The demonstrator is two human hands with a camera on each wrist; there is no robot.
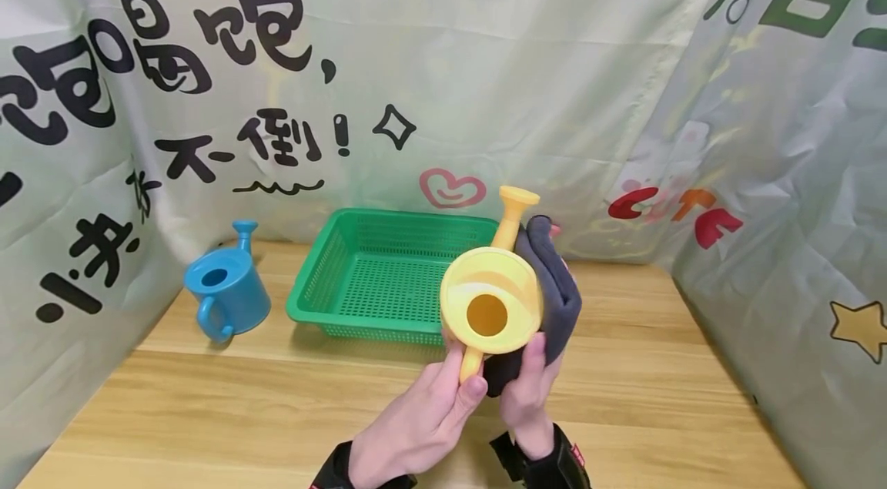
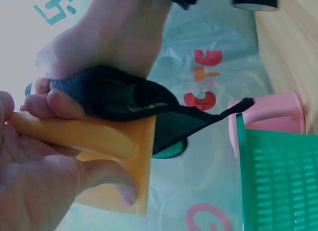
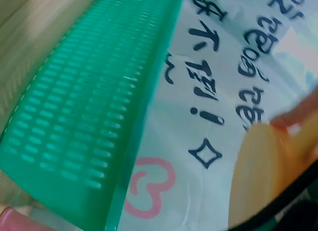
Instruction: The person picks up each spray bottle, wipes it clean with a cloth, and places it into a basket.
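Note:
Above the table, my left hand point(image 1: 423, 423) grips a yellow watering can point(image 1: 490, 273) by its handle. The can is tipped so its round top opening faces the head camera, spout pointing away. My right hand point(image 1: 530, 389) holds a dark navy folded cloth point(image 1: 560, 293) against the can's right side, thumb in front and the other fingers mostly hidden behind. In the left wrist view the cloth point(image 2: 119, 94) drapes over the can's yellow wall point(image 2: 107, 201), with a thin dark strip hanging off it. The right wrist view catches only part of the yellow can point(image 3: 256, 176).
A green perforated basket point(image 1: 315, 304) stands on the table behind the hands. To its left is a blue watering can point(image 1: 239, 293). The left wrist view shows a pink object with a handle point(image 2: 283, 109) beside the basket. Printed fabric walls point(image 1: 554, 73) enclose the back and sides.

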